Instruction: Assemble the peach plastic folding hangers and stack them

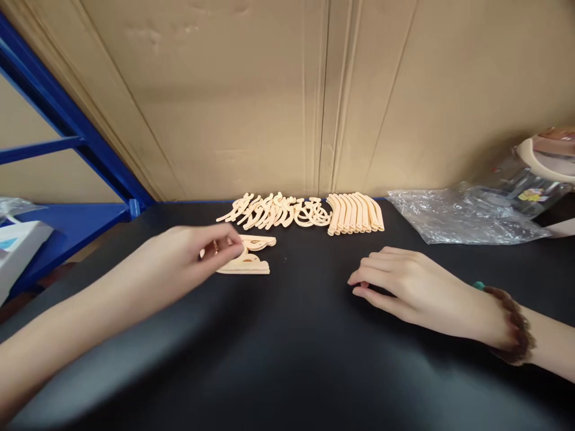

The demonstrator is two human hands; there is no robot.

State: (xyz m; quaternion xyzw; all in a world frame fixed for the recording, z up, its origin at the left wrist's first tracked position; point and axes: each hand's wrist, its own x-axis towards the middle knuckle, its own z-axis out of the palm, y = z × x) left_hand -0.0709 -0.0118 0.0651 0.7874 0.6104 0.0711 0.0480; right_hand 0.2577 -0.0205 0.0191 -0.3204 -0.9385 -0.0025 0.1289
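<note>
My left hand [202, 254] is over the left of the table, thumb and forefinger brought together in a pinch. Its fingertips are at a pair of flat cream pieces [254, 263] with curved cut-outs, and the fingers cover part of them. Whatever is in the pinch is too small and hidden to name. On the right, my right hand [399, 284] rests palm down over the black table [287, 359], fingers loosely bent, thumb apart from them, holding nothing. Beyond both hands lie several small curved cream pieces [265, 212], cream ring-shaped pieces [309, 214] and a row of longer bent cream arms [354, 214].
A clear plastic bag [449, 215] lies at the back right, beside a transparent container [530, 173] with a pale handle. Brown cardboard [233, 96] stands along the back edge. At the left are a blue metal frame [76, 131] and a white box [22, 251].
</note>
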